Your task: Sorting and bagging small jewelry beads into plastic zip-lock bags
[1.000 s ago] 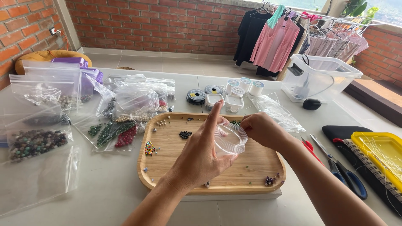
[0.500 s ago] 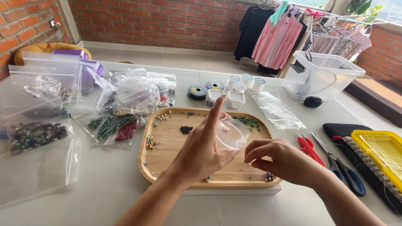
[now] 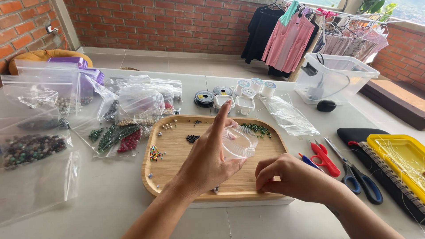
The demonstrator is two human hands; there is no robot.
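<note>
Clear round plastic cup sits at frame centre, pinched by the left hand fingers above the oval wooden tray. Right hand fingers press together on the tray's lower right edge.

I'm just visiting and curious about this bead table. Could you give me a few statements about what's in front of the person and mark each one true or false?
1. The left hand holds a small clear plastic container above the wooden tray. True.
2. The right hand grips the red scissors. False: the scissors lie on the table beside the tray, and the right hand rests with its fingertips at the tray's near edge.
3. Small piles of beads lie on the tray, among them green beads. True.
4. The yellow tray sits to the person's left. False: it is on the right; clear bags of beads are on the left.
5. The wall behind is brick. True.
</note>
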